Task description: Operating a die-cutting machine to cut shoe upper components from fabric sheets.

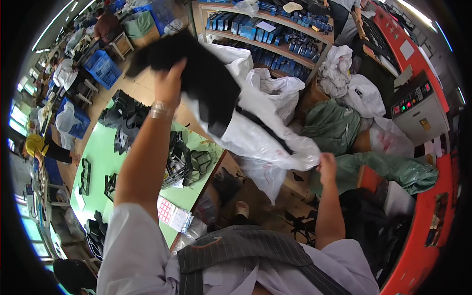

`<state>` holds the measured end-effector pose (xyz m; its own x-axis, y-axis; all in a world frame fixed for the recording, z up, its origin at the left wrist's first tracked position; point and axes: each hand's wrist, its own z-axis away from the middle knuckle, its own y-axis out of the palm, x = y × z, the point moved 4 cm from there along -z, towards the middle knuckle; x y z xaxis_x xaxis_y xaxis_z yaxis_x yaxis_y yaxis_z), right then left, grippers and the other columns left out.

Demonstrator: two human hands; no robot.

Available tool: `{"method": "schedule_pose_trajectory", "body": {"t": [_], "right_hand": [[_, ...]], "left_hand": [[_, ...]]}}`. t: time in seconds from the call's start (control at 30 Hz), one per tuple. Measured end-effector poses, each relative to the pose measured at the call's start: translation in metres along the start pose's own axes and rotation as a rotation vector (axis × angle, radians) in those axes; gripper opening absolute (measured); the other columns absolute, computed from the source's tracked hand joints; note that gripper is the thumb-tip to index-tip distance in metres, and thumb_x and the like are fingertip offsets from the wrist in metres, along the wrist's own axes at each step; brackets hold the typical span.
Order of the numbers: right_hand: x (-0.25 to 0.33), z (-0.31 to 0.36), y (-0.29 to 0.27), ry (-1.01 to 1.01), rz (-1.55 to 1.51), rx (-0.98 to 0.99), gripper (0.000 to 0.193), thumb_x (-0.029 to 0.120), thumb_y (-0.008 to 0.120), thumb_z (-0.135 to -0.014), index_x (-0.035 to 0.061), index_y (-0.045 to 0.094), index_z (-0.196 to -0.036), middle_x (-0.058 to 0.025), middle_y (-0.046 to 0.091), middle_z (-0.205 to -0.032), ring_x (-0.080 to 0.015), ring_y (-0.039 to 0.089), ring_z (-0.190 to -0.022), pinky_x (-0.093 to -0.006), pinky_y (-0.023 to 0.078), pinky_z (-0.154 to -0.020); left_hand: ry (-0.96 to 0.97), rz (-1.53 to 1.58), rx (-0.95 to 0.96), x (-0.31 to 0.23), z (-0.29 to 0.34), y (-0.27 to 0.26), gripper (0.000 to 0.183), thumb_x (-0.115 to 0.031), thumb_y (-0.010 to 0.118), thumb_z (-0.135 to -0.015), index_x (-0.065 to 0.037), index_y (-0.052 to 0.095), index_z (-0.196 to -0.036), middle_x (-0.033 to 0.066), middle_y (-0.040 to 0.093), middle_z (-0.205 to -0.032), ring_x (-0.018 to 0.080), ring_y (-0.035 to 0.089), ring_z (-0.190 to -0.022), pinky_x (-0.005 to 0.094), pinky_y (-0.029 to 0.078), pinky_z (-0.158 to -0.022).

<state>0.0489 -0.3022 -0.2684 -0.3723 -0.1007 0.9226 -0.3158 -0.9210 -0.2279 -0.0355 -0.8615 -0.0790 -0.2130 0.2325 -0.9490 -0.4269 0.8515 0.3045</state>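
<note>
The left hand (pixel 168 87) has its fingers pinching black fabric (pixel 209 83), raised beyond the green counter (pixel 98 147); the right hand (pixel 327 168) pinches the edge of a white plastic sack (pixel 258 140). The cloth looks light and limp, best bunched; the sack seems thin, slippery, safer by a gathered edge.

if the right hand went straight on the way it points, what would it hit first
Beyond the white plastic bag it grips, the right hand would probably meet the upper green sack first, though depth is hard to judge from this single view.
</note>
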Motion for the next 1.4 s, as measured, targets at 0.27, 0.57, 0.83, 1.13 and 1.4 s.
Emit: {"method": "schedule_pose_trajectory", "body": {"t": [0.27, 0.57, 0.83, 1.13, 1.4], "right_hand": [[-0.195, 0.136, 0.006, 0.041, 1.009, 0.810, 0.027, 0.030, 0.067, -0.081, 0.0052, 0.066, -0.090, -0.0135, 0.067, -0.083, -0.0267, 0.063, -0.079, -0.0377, 0.050, -0.072], [-0.248, 0.144, -0.014, 0.122, 0.931, 0.853, 0.021, 0.022, 0.068, -0.082, 0.0026, 0.066, -0.090, -0.0111, 0.066, -0.080, -0.0220, 0.063, -0.073, -0.0362, 0.050, -0.065], [-0.164, 0.125, 0.035, 0.456, 0.670, 0.597, 0.028, 0.028, 0.063, -0.090, 0.0031, 0.061, -0.103, -0.0016, 0.061, -0.080, -0.0127, 0.057, -0.064, -0.0252, 0.044, -0.051], [-0.023, 0.368, 0.301, -0.057, 0.123, 1.324, 0.058, 0.030, 0.071, -0.083, -0.0034, 0.049, -0.124, -0.0124, 0.059, -0.110, -0.0189, 0.055, -0.101, -0.0335, 0.045, -0.090], [-0.059, 0.447, 0.338, -0.331, 0.551, 1.182, 0.067, 0.037, 0.082, -0.064, -0.0027, 0.059, -0.113, -0.0244, 0.064, -0.107, -0.0381, 0.061, -0.101, -0.0413, 0.047, -0.088]], "left_hand": [[-0.408, -0.924, 0.021, 0.209, 0.173, -0.149, 0.042, -0.026, 0.072, -0.078, 0.003, 0.062, -0.106, 0.0142, 0.069, -0.098, 0.0276, 0.065, -0.091, 0.0371, 0.049, -0.084], [-0.392, -0.547, -0.249, 0.180, 0.213, -0.180, 0.033, -0.019, 0.072, -0.079, 0.003, 0.064, -0.102, 0.0126, 0.069, -0.094, 0.0259, 0.067, -0.089, 0.0367, 0.052, -0.079], [-0.838, 0.454, -0.219, 0.093, 0.360, -0.238, 0.042, -0.018, 0.066, -0.083, 0.000, 0.054, -0.119, 0.0151, 0.063, -0.115, 0.0299, 0.062, -0.104, 0.0461, 0.048, -0.095], [-0.753, 0.607, -0.285, 0.111, 0.417, -0.274, 0.045, -0.021, 0.063, -0.085, -0.002, 0.052, -0.124, 0.0150, 0.061, -0.118, 0.0311, 0.059, -0.109, 0.0465, 0.044, -0.100], [-0.669, 0.433, -0.062, 0.095, 0.431, -0.305, 0.059, -0.029, 0.067, -0.084, 0.000, 0.045, -0.131, 0.0126, 0.057, -0.120, 0.0268, 0.056, -0.112, 0.0407, 0.044, -0.098]]}}
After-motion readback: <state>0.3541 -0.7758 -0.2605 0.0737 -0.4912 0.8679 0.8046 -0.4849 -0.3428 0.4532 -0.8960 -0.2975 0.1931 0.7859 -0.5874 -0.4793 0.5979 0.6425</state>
